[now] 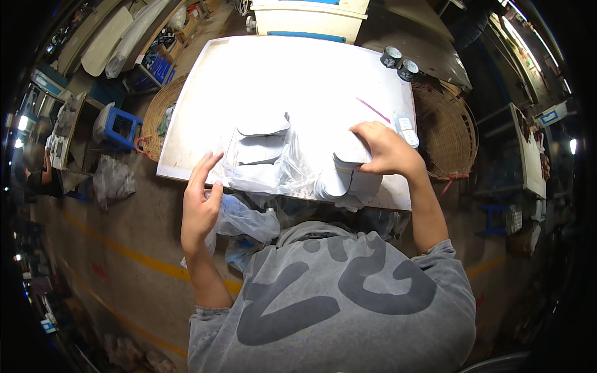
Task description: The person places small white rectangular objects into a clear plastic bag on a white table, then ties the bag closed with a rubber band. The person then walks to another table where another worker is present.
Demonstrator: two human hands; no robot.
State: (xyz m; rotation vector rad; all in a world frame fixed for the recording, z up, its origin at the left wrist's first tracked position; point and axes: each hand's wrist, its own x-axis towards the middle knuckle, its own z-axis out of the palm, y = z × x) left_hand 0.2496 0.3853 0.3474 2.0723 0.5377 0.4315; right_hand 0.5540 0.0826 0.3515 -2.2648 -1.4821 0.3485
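Note:
My right hand [392, 149] curves over a stack of pale, round-ended flat pieces [349, 152] at the front right of the white table, thumb on the near side and fingers on the far side. More such pieces [334, 184] lie fanned out just below it, by the table's front edge. To the left, a clear plastic bag [268, 177] holds or covers more pale pieces [261, 149]; glare hides their exact outline. My left hand [202, 202] is beside that bag at the front left edge, fingers apart, with nothing visible in it.
The white table [298, 68] carries a red pen-like stick [373, 110], a pale oblong packet [405, 129] and two dark round tins [399, 63] at right. Wicker baskets [443, 127] flank it. A blue stool [121, 128] stands left; a cream bin [309, 18] stands beyond the far edge.

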